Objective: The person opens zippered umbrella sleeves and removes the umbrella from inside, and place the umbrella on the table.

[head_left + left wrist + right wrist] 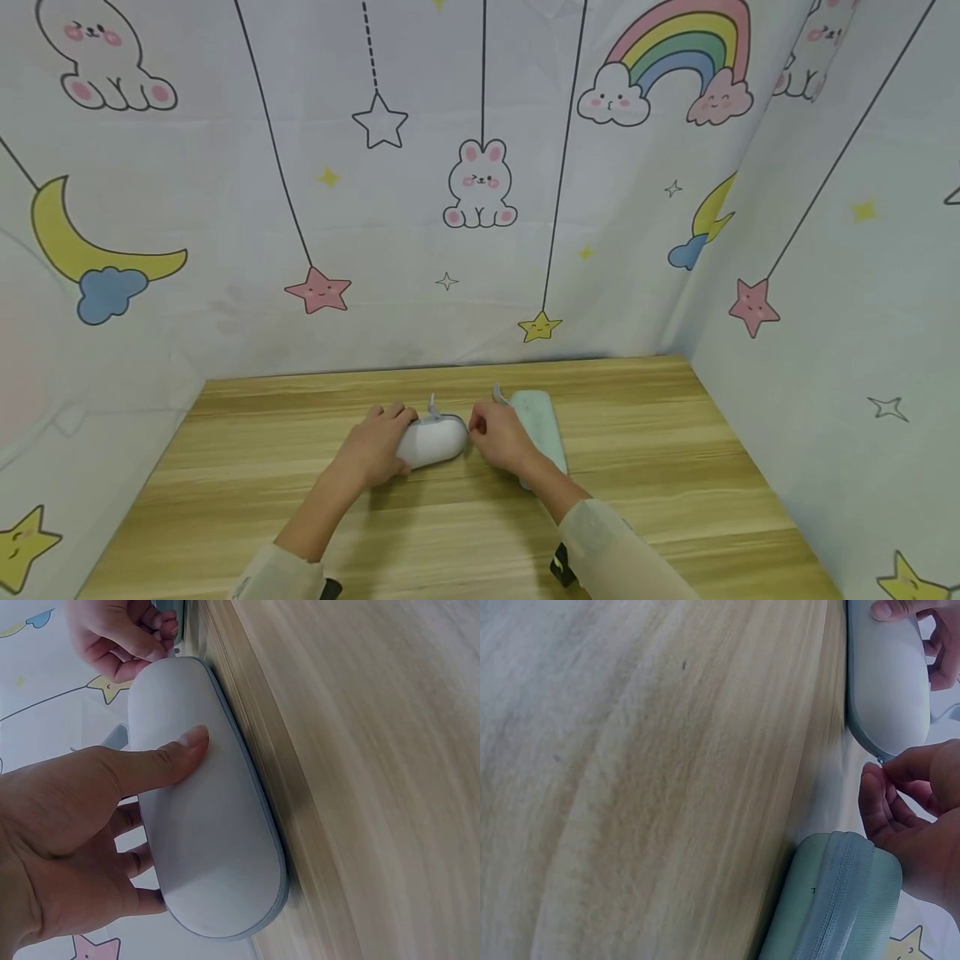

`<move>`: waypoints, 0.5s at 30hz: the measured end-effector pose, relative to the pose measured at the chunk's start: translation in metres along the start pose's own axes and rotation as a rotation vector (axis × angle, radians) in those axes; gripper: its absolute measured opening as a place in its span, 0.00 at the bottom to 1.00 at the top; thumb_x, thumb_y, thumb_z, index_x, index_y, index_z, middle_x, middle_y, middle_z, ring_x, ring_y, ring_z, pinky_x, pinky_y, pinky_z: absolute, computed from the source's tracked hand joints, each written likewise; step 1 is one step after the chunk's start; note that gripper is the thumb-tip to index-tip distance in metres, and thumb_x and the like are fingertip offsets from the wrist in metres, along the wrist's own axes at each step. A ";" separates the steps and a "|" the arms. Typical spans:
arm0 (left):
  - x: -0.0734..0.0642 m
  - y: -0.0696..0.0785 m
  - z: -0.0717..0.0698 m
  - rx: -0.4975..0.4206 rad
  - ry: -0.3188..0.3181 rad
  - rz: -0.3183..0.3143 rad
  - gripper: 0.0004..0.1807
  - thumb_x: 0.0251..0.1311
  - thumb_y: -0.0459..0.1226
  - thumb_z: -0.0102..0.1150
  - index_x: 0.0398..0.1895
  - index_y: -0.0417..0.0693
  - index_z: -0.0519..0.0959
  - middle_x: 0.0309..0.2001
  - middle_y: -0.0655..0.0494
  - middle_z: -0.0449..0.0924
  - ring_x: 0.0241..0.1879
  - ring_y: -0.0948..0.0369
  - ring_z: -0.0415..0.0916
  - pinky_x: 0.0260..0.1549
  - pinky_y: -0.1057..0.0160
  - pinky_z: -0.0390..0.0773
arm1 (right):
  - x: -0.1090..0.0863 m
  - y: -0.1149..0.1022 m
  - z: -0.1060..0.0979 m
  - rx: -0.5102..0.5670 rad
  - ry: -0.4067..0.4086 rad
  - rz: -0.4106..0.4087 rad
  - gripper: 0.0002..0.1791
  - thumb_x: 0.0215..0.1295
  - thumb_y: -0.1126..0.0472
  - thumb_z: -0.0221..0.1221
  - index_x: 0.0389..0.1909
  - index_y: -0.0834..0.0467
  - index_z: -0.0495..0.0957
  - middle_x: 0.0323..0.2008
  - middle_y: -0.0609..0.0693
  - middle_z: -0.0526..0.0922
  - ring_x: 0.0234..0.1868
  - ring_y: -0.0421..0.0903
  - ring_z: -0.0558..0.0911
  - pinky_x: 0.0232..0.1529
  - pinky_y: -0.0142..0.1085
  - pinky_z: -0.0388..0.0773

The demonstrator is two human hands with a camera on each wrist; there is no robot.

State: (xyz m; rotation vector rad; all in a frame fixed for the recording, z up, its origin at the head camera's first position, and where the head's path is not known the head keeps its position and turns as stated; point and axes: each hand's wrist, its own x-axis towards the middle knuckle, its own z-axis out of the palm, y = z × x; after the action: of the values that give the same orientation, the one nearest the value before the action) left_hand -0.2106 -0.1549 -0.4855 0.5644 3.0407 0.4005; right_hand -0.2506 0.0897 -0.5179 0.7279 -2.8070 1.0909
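Observation:
A white hard case (437, 442) with a grey seam band, seen large in the left wrist view, stands on its side on the wooden table (450, 533). My left hand (378, 442) grips it, thumb across the near white face and fingers behind. At the case's right end, the thumb and forefinger of my right hand (922, 787) pinch a small zipper pull (881, 760) on the seam. A thin grey piece (433, 408) sticks up behind the white case. Its lower part is hidden.
Just right of my right hand lies a pale green zippered case (542, 425), partly behind the wrist. Another thin grey piece (498, 393) rises beside it. A white cloth with printed stars, rabbits and moons (420, 333) hangs behind the table and along its sides.

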 end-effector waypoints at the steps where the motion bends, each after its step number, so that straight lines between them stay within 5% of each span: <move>1: 0.000 0.000 0.000 0.000 0.000 -0.001 0.40 0.44 0.38 0.88 0.63 0.46 0.79 0.59 0.49 0.78 0.55 0.44 0.74 0.45 0.39 0.82 | 0.000 0.000 0.000 0.003 -0.001 0.000 0.09 0.65 0.74 0.65 0.30 0.58 0.81 0.27 0.44 0.78 0.28 0.39 0.75 0.32 0.33 0.76; 15: -0.001 0.000 -0.001 -0.009 0.006 0.008 0.40 0.44 0.38 0.88 0.62 0.45 0.79 0.58 0.48 0.79 0.55 0.44 0.75 0.47 0.39 0.82 | -0.002 0.001 0.006 -0.009 -0.031 0.058 0.07 0.64 0.73 0.65 0.32 0.59 0.83 0.28 0.45 0.81 0.29 0.39 0.76 0.33 0.33 0.76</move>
State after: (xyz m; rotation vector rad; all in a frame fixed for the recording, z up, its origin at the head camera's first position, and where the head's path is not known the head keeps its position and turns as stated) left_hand -0.2100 -0.1556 -0.4849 0.5756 3.0412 0.4170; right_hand -0.2482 0.0869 -0.5237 0.6727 -2.8742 1.0834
